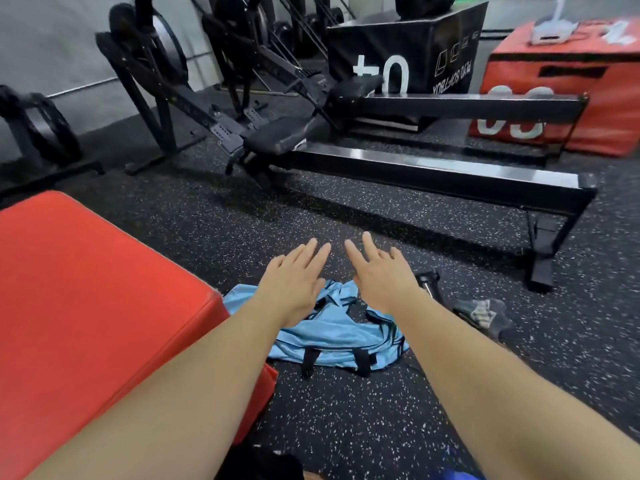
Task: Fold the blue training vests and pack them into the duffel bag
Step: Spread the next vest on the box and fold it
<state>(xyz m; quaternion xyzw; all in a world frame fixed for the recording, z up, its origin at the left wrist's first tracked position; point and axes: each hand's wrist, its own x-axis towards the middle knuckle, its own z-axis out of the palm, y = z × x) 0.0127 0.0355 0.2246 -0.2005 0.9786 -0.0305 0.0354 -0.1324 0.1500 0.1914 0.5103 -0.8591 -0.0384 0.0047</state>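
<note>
Your left hand (294, 277) and right hand (382, 277) are both stretched out ahead of you, palms down, side by side and not touching. The fingers (311, 251) of each hand are straight and lie close together, and they hold nothing. The two hands hover above the far end of a heap of light blue fabric on the speckled black floor (346, 427).

The nearer part of that heap looks like the duffel bag (332, 344): it lies flat and slack, with black straps along the edge nearest you. A crumpled piece of the same light blue cloth, probably a training vest (337, 295), sits at its far end between your wrists. You cannot tell where the bag ends and the vest begins, or how many vests are there.

A red padded box (86, 289) stands just left of the bag, under your left forearm. To the right of the bag, a dark patterned cloth item (481, 315) lies on the floor, with a short black handle (427, 280) just beyond it. Further off, a black rowing machine (433, 171) runs across the floor. Behind it stand a black soft box (405, 50) with white numerals and a second red box (571, 81).
</note>
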